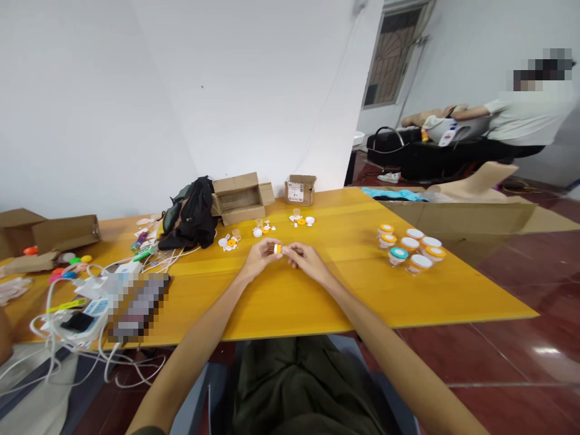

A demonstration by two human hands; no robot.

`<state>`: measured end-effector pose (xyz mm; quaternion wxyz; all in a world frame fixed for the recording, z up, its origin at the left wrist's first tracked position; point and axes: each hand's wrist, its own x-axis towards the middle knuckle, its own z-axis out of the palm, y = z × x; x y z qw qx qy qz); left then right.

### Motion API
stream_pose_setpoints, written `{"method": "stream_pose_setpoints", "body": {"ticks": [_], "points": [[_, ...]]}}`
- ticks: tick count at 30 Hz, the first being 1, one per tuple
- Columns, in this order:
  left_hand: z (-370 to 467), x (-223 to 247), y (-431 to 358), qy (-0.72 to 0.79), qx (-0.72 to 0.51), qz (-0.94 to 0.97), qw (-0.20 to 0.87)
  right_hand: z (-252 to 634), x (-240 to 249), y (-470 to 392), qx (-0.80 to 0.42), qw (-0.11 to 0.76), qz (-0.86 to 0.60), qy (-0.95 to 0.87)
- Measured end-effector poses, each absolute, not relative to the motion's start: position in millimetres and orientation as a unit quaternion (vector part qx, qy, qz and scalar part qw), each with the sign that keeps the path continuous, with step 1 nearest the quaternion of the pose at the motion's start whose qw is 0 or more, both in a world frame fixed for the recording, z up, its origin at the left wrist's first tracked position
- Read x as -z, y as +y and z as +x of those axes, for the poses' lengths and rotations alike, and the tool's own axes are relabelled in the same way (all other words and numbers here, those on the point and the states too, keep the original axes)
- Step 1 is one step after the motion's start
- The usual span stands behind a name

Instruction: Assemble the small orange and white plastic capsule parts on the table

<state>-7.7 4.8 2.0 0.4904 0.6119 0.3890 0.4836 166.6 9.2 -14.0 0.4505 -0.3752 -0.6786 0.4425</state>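
Note:
My left hand (pixel 259 260) is closed around a small jar with a white-and-orange lid (pixel 277 248). The jar is tipped on its side above the table, its body mostly hidden by my fingers. From the other side, my right hand (pixel 306 261) pinches at the lid end with thumb and fingers. Beyond my hands lie three small groups of loose parts: a left pile (pixel 230 243), a middle pile (pixel 263 231) and a right pile (pixel 301 221), each with clear, white and orange pieces. Several lidded jars (pixel 410 244) with orange, white and teal tops stand together to the right.
On the yellow table (pixel 290 308) are an open cardboard box (pixel 240 208), a smaller box (pixel 300 190) and a black bag (pixel 194 211). Tangled white cables (pixel 54 326) and a blurred-out device (pixel 139 307) lie left. Another person (pixel 525 118) sits at the far right.

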Motion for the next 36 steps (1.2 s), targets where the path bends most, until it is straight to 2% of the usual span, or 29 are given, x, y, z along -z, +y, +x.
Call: {"method": "stream_pose_setpoints", "body": {"ticks": [5, 10, 15, 20, 25, 30, 36], "points": [[-7.6, -1.2, 5.2, 0.386, -0.483, 0.61, 0.496, 167.8, 13.6, 10.4, -0.418, 0.446, -0.393, -0.687], [-8.2, -0.5, 5.7, 0.384, -0.482, 0.609, 0.5, 165.8, 15.7, 11.4, -0.446, 0.472, -0.362, -0.669], [-8.3, 0.4, 6.1, 0.384, -0.48, 0.611, 0.498, 167.0, 12.7, 9.0, -0.444, 0.437, -0.396, -0.675], [-8.4, 0.6, 6.5, 0.381, -0.484, 0.612, 0.497, 166.3, 9.0, 7.1, -0.475, 0.471, -0.383, -0.637], [-8.4, 0.4, 6.5, 0.38, -0.484, 0.614, 0.495, 166.1, 7.8, 5.9, -0.488, 0.435, -0.404, -0.639], [-7.6, 0.3, 6.6, 0.378, -0.487, 0.611, 0.497, 166.3, 7.1, 5.3, -0.477, 0.475, -0.395, -0.625], [-7.0, 0.3, 6.8, 0.378, -0.491, 0.61, 0.495, 166.2, 9.1, 5.9, -0.462, 0.45, -0.42, -0.639]]}}
